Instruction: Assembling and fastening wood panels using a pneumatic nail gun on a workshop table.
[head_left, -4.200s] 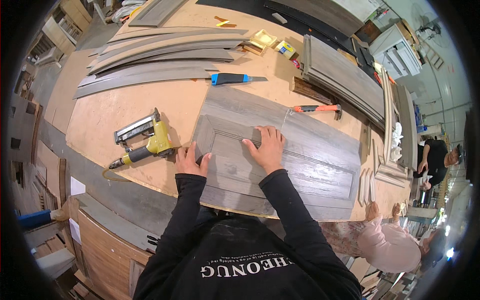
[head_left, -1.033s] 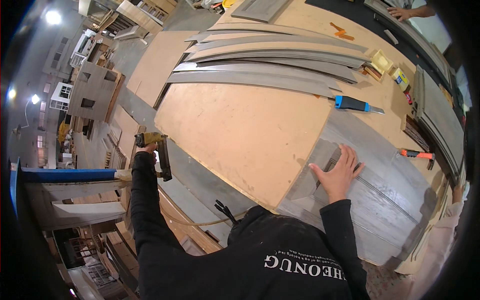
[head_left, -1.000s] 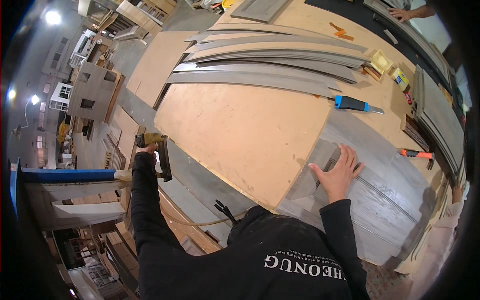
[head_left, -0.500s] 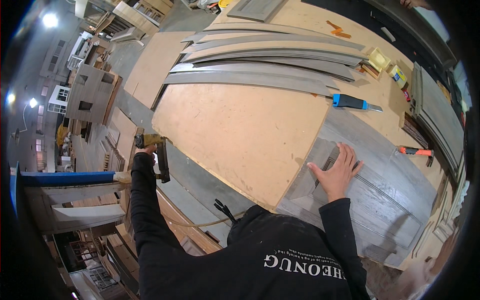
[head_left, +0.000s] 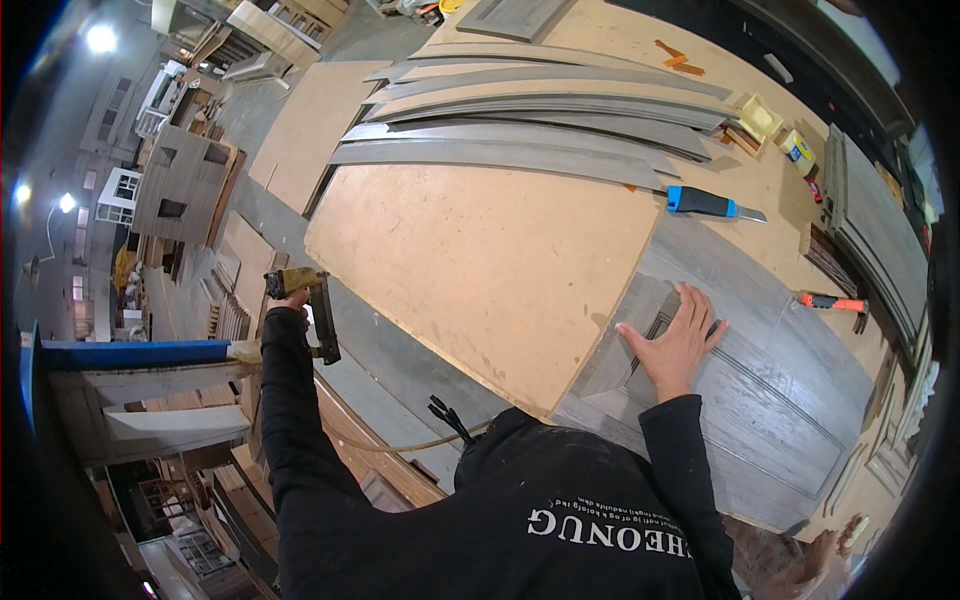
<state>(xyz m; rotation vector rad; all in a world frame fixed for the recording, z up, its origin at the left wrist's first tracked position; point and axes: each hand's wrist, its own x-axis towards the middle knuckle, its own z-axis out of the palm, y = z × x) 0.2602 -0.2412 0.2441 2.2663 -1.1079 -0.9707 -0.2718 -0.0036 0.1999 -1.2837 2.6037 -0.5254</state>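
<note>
My left hand point(head_left: 290, 300) is closed round the handle of a nail gun point(head_left: 321, 318) with a yellowish body and a black magazine. It is held out past the left edge of the worktable, touching nothing else that I can see. With its fingers spread, my right hand point(head_left: 678, 345) lies on a grey wooden panel door point(head_left: 775, 375) at the table's right side. The thumb points left, beside a recessed square of the panel. Beyond the panel's far corner lies a blue and black handled tool point(head_left: 705, 203) with a flat metal blade.
Several long grey strips point(head_left: 540, 150) lie across the far part of the worktable point(head_left: 470, 270). An orange-handled hammer point(head_left: 835, 303), a glue bottle point(head_left: 797, 152) and a yellow tub point(head_left: 758, 118) are at the right. Another person's blurred hand point(head_left: 825, 565) shows at lower right.
The nail gun in my left hand has shifted slightly left. My right hand stays on the panel door. At lower right, the other person's blurred arm has drawn down and away from the panel.
</note>
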